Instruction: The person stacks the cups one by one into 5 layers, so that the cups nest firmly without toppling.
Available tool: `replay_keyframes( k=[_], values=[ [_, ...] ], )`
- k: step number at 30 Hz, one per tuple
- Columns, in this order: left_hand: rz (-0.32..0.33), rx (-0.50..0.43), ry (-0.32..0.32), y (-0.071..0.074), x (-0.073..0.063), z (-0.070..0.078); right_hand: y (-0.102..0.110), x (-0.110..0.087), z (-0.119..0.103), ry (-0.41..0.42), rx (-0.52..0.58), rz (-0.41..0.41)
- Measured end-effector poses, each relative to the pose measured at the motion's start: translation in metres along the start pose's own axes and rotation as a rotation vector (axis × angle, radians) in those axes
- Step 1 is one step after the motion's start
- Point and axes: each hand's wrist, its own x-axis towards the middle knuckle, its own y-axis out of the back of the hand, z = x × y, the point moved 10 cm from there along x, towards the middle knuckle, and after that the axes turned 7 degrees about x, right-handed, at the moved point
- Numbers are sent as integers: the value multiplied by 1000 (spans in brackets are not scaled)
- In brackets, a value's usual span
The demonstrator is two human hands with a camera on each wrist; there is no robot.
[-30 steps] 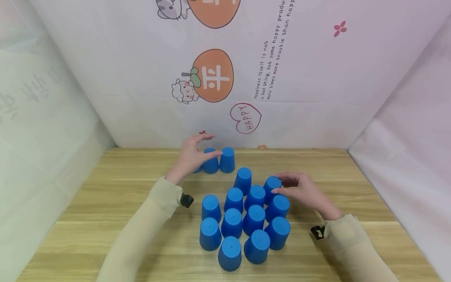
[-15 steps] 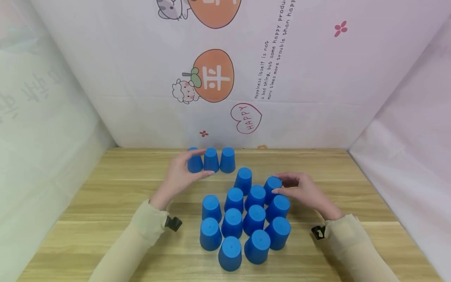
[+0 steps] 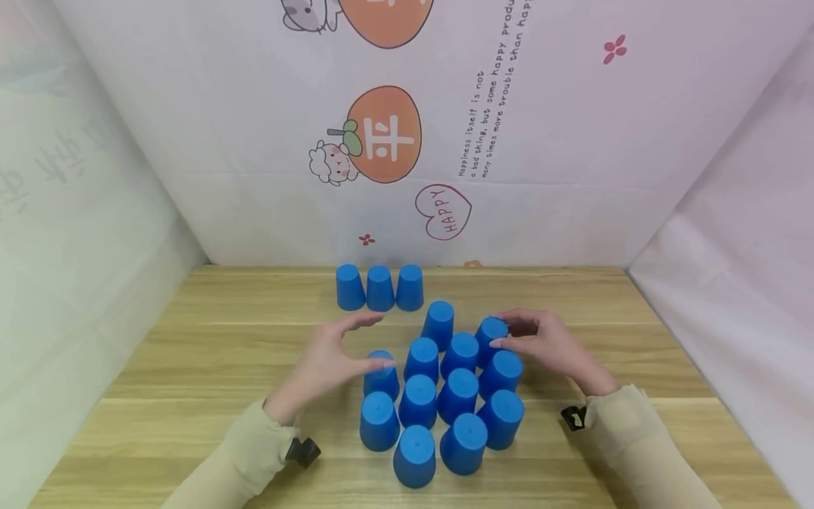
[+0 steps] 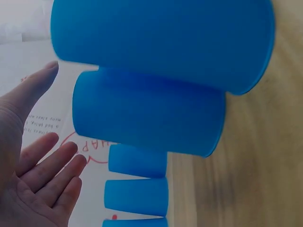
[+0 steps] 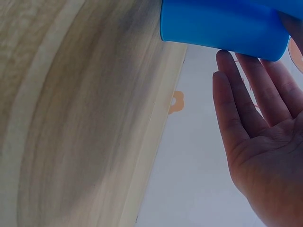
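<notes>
Several blue plastic cups stand upside down on the wooden table. My right hand (image 3: 550, 344) holds the cup (image 3: 491, 338) at the back right of the cluster, with thumb and fingers at its sides. In the right wrist view, fingertips (image 5: 226, 56) meet the wall of that cup (image 5: 222, 28). My left hand (image 3: 327, 364) is empty, thumb and fingers spread wide apart. Its thumb overlaps the left rear cup (image 3: 381, 385) in the head view. In the left wrist view, the left thumb (image 4: 40, 82) is beside the near cup (image 4: 161, 42).
A row of three upside-down cups (image 3: 379, 290) stands at the table's back edge. One more cup (image 3: 438, 325) is between that row and the cluster. Behind the table (image 3: 191, 353) rises a white printed sheet (image 3: 540, 226), with white cloth at both sides.
My left hand has come back from the rear row toward the front, now beside the cluster's left rear cup. The right hand stays on its cup. The cups have not moved.
</notes>
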Motion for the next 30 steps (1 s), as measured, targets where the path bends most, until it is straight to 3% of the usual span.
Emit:
replay_keyframes(
  k=[9,16,30],
  values=[
    [-71,29,14,-17,-14,-5,1,0,0,1,6,9],
    [-105,-6,26,-25,-19,-15,0,0,1,5,9,4],
    [-98,-4,20,-28,-24,-23,4,7,3,-28,10,40]
  ],
)
